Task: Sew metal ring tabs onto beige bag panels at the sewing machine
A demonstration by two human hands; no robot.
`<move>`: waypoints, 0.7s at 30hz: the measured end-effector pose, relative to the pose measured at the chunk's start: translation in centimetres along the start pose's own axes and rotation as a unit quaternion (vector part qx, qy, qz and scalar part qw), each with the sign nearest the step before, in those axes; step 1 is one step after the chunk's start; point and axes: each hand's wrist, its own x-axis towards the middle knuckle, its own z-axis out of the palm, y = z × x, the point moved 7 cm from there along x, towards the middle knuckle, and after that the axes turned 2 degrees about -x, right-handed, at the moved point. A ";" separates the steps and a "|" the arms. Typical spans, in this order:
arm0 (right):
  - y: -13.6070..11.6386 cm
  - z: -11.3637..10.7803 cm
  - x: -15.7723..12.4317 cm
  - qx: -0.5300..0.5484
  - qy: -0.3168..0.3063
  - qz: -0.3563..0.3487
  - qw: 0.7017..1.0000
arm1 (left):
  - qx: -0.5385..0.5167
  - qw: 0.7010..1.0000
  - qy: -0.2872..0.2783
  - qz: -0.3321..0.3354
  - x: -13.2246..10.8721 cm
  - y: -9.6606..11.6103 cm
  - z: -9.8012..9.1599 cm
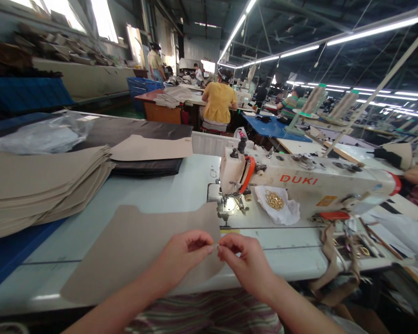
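My left hand (191,250) and my right hand (242,255) meet fingertip to fingertip, each closed in a pinch. Between them is a tiny pale piece, too small to name. Under my hands a flat beige panel (146,241) with a cut-out top edge lies on the sewing table (292,260). Its right end reaches close to the needle area of a white sewing machine (275,181). To the right of the needle, a white plastic bag (290,209) holds many small gold metal pieces (275,201).
A thick stack of beige panels (38,185) stands at the left. One more beige panel (153,148) lies on black material (149,168) near clear plastic wrapping (42,134). Beige strips (329,260) hang by a parts tray at right. A person in yellow (218,102) sits ahead.
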 end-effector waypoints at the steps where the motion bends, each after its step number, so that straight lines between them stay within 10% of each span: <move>1: 0.5 0.0 0.1 0.023 0.004 0.017 1.000 | 0.006 1.000 -0.022 0.004 0.5 0.1 -0.1; 10: 5.7 -0.4 1.3 0.192 0.033 0.168 0.966 | 0.331 0.919 0.044 0.208 6.4 -1.0 -1.4; 21: 7.8 1.0 8.0 0.154 -0.011 0.267 0.951 | 0.355 0.913 0.020 0.199 5.7 -2.5 -1.0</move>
